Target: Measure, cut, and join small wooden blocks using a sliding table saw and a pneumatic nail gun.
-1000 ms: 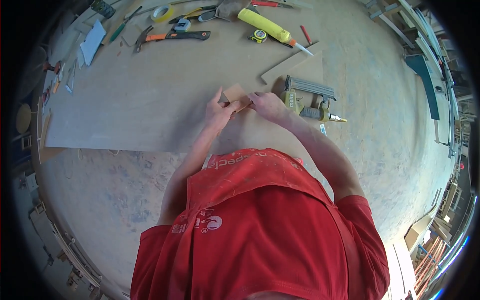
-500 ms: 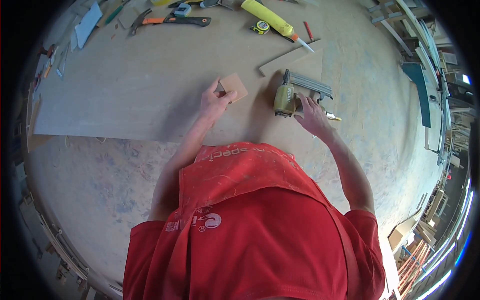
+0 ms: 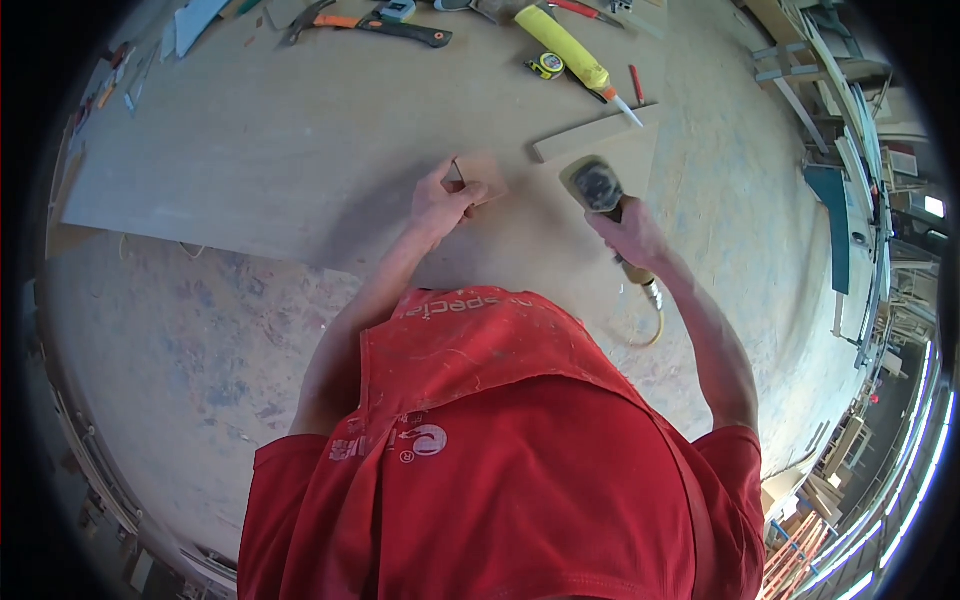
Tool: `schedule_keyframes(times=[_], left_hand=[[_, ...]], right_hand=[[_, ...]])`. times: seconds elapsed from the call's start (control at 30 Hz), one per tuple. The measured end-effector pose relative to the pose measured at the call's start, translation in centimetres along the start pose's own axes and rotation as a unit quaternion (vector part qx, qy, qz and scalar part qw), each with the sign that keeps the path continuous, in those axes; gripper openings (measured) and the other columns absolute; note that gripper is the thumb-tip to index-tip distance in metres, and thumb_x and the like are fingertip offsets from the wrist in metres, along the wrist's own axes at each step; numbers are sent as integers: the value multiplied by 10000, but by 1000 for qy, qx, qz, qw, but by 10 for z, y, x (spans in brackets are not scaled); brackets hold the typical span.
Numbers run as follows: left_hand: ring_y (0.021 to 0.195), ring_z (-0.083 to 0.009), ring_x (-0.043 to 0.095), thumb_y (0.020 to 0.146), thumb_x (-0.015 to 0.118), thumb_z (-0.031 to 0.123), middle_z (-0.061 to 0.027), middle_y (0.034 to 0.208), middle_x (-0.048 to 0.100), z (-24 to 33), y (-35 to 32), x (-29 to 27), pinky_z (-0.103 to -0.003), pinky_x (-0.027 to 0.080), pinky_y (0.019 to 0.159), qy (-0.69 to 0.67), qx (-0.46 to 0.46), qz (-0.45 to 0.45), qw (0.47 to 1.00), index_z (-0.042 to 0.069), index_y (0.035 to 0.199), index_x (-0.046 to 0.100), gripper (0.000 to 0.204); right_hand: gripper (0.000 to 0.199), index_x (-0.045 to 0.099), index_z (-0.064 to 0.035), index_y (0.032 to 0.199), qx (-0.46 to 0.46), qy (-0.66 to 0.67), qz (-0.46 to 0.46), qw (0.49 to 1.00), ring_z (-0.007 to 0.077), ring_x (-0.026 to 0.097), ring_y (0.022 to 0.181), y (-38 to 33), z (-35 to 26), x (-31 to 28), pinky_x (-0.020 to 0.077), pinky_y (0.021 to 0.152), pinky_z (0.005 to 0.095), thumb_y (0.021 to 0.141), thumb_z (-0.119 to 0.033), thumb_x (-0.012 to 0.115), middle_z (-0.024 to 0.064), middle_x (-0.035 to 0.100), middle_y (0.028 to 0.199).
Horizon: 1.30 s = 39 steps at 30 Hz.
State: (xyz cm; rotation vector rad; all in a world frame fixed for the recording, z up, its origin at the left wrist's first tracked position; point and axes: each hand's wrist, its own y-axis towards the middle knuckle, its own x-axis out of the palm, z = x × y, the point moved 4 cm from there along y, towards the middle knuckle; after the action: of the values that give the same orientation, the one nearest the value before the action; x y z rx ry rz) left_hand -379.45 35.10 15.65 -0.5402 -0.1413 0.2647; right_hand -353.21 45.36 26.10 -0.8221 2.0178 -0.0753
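The person stands over a large pale plywood sheet (image 3: 250, 170) that lies on the dusty workshop floor, and the step in hand seems to be the fixing of a small square piece of light brown wood (image 3: 482, 176) onto it. The left hand (image 3: 438, 205) rests on the sheet with its fingers closed on the near edge of this small wood piece, which lies flat on the sheet near its lower edge, and something thin and dark stands up between the fingertips; I cannot tell what it is. The right hand (image 3: 628, 232) is wrapped firmly around the handle of a yellow and black pneumatic nail gun (image 3: 598, 188), with the tool's head turned up toward the camera and held just to the right of the small piece, not touching it. A pale hose (image 3: 655, 325) hangs from the bottom of the handle. Both forearms reach forward from the red shirt (image 3: 500, 450), the left one almost straight, the right one bent out at the elbow. In my judgement the next move calls for bringing the nose of the tool down on the small piece while the left fingers stay away from the firing point. A long wooden strip (image 3: 590, 135) lies beyond the tool, and further off lie a yellow caulking tube (image 3: 565, 45), a small tape measure (image 3: 546, 66) and an orange-handled hammer (image 3: 375, 25).
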Motion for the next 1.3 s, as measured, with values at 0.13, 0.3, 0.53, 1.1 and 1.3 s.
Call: schedule_keyframes(times=[0.13,0.3,0.53,1.1,1.3], left_hand=[[623,-92,619,850,748,209,-76,847,694,-5,4,-2,-238,500,533,14,11,1,1000,54,1519,275,835],[586,-86,609,852,747,213,-69,838,699,-4,4,0,-228,488,513,17,16,3,1000,55,1517,280,828],[583,-84,610,855,739,217,-74,881,720,-6,4,-1,-223,480,509,43,26,12,999,58,1518,280,822],[634,-54,584,850,753,225,-76,900,731,-18,13,-1,-220,464,544,92,89,21,992,30,1497,320,802],[695,-55,597,859,748,212,-97,896,729,-24,13,-1,-218,461,562,82,117,19,990,-12,1478,329,780]], right_hand=[[200,638,7,805,45,188,-130,972,173,598,550,-7,-51,-7,477,566,320,854,-186,619,91,598,606],[266,593,-11,698,16,188,-152,970,102,540,487,-2,-74,10,441,519,279,881,-205,603,26,566,555],[283,624,21,770,10,147,-168,975,103,556,499,3,-73,17,452,509,282,882,-240,622,33,571,552],[251,642,27,855,63,54,-186,979,102,567,487,17,-94,13,475,496,281,868,-223,636,33,574,547],[272,641,18,780,72,6,-222,972,117,563,450,25,-102,9,480,498,273,844,-246,629,41,578,523]])
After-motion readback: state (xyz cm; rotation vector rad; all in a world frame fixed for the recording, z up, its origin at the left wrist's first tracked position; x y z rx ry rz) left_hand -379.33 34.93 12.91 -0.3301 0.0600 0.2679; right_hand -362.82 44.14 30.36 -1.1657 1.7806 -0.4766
